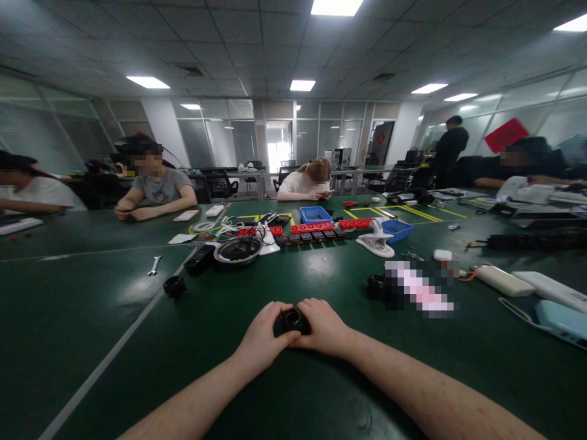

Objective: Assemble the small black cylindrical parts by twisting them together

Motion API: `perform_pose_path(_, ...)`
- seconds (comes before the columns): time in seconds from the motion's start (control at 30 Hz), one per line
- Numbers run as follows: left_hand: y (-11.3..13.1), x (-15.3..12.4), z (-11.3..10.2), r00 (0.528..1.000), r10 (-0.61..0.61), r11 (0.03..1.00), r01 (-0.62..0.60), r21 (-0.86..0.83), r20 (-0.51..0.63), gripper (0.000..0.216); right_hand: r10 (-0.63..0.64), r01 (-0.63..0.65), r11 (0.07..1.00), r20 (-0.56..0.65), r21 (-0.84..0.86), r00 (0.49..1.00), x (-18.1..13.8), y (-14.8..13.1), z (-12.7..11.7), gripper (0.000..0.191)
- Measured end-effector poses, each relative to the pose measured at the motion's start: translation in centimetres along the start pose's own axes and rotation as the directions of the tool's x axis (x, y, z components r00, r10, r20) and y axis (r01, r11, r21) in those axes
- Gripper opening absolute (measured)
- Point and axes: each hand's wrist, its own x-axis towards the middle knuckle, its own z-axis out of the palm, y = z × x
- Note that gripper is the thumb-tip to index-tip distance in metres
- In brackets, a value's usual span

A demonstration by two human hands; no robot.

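we're two-handed here: our left hand (265, 332) and our right hand (326, 328) wrap a black round part (292, 318), fingers closed about its sides, thumbs at the near edge, in front of us over the green table (220, 293)! a similar black piece (175, 287) sits to the left, near a wrench (155, 265).

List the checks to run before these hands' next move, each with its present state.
1. Left hand on the black round part: ok.
2. Right hand on it too: ok.
3. One hand free: not ok; both hold that part.
4. Part's underside resting on the green table: cannot tell; the hands hide it.
5. Wrench apart from both hands: ok; it lies farther off, to the left.
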Motion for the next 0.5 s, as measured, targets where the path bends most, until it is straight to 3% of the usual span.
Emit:
perform_pose_path(0.1,0.0,0.0,-0.4,0.997,0.03,0.999,-0.029,-0.024,0.064,0.033,-0.074,0.061,0.989,0.087,0.135,0.993,0.0,0.6,-0.8,0.05)
perform_pose_path(0.27,0.0,0.2,-0.9,0.99,0.057,0.997,-0.05,-0.057,0.132,0.036,-0.202,0.132,0.939,0.2,0.316,0.959,0.5,2.2,-1.4,0.033)
perform_pose_path(0.5,0.2,0.1,-0.5,0.994,0.031,0.999,-0.029,-0.018,0.104,0.032,-0.063,0.022,0.968,0.157,0.251,0.986,0.6,1.9,-0.3,0.037)
